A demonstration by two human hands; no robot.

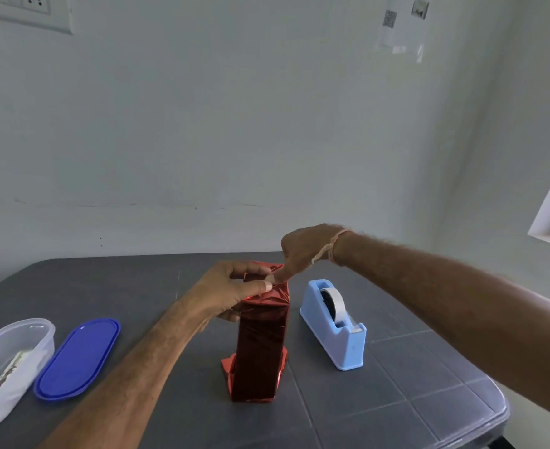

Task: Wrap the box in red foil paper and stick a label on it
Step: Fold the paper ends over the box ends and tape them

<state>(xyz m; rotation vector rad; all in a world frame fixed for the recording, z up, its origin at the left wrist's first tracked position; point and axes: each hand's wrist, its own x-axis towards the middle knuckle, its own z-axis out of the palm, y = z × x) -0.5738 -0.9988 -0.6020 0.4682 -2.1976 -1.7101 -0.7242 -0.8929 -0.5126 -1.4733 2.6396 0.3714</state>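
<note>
A tall box wrapped in red foil paper (260,345) stands upright in the middle of the grey table (413,377). Loose foil flares out at its base. My left hand (231,290) grips the folded foil at the box's top, thumb and fingers curled round it from the left. From the right and above comes my right hand (302,251), its thumb pressing down on the top foil flap; the other fingers are hidden behind the hand. No label shows on the box.
A light blue tape dispenser (335,325) with a white roll stands just right of the box. At the left lie a blue oval lid (77,358) and a clear oval container (6,364) with something inside. A wall rises behind the table.
</note>
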